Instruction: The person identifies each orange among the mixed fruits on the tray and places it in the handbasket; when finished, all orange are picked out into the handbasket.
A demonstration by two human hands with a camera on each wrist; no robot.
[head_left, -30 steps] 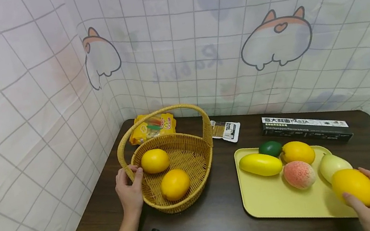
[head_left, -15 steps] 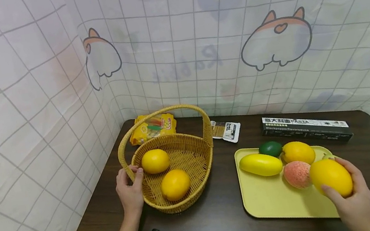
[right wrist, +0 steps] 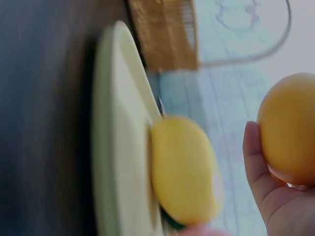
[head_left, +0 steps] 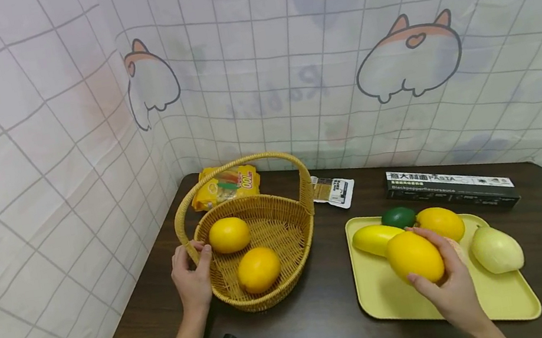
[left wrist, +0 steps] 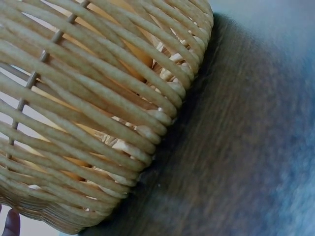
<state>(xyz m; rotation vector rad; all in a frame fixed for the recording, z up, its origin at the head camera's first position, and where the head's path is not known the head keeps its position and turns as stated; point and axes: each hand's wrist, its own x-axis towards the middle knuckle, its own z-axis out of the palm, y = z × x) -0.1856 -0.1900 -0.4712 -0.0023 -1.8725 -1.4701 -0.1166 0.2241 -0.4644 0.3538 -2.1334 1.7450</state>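
My right hand point(head_left: 448, 283) holds a plump yellow lemon point(head_left: 415, 257) over the yellow tray point(head_left: 389, 298), thumb on the near side and fingers round the far side. In the right wrist view the lemon point(right wrist: 290, 129) is held up above the tray's level. My left hand point(head_left: 193, 274) grips the wicker basket point(head_left: 289, 276) at its left side, by the foot of the handle, thumb at the rim. Two lemons lie inside the basket, one at the back point(head_left: 229, 235) and one in front point(head_left: 259, 270). Close up, the left wrist view shows the basket's woven wall point(left wrist: 93, 98).
On the tray lie a long yellow fruit point(head_left: 373, 240), a dark green fruit point(head_left: 398, 217), another lemon point(head_left: 440, 224), a pale green pear point(head_left: 497, 249) and a mostly hidden pink peach point(head_left: 455, 249). Behind are a yellow packet point(head_left: 228, 187), a small sachet point(head_left: 335, 190) and a pasta box point(head_left: 452, 189).
My right hand has carried the lemon leftward across the tray, from over the pear to in front of the peach and the long yellow fruit. My left hand keeps its grip on the basket.
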